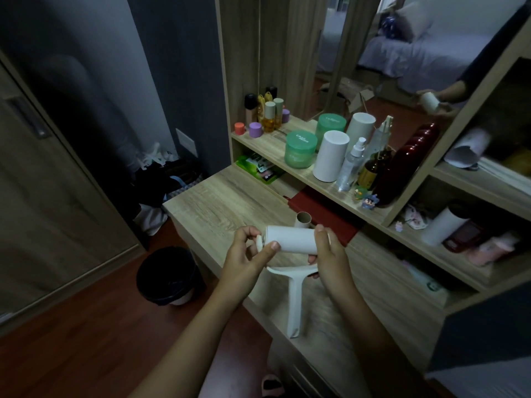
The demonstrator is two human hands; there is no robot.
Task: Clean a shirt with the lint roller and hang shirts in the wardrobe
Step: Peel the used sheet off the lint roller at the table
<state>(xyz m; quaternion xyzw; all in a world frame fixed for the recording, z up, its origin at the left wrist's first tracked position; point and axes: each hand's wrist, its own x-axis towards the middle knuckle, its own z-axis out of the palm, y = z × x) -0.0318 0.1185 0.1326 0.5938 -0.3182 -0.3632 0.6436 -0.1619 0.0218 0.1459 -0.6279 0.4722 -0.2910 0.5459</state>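
Lint roller (290, 241) is held up over the wooden surface (230, 202), between both hands and clear of the wood, with its white handle (294, 300) hanging down toward the person. The left hand (244, 259) has its grip pinching the left end of the white roll (287, 237), the thumb lying on the roll and the fingertips on the end cap. The right hand (327, 254) has its grip curled round the other end, where the roll meets the frame. Just behind the roll an empty cardboard tube (302, 219) lies on the surface, beside a red book (324, 218); whether the two touch I cannot tell.

With a bare tube put aside and both hands working the ends of a clean white roll, this looks like getting the tool ready, most likely seating a fresh roll on its frame. So the task seems to be at its very start. No shirt shows anywhere in view, so the cleaning is not yet begun, and the hanging is all still to do. A tall wooden door (43, 196) at the left may belong to the wardrobe and looks closed; nothing hangs in sight. A dark bin (169, 274) stands on the floor near the surface, a likely place for the old tube.
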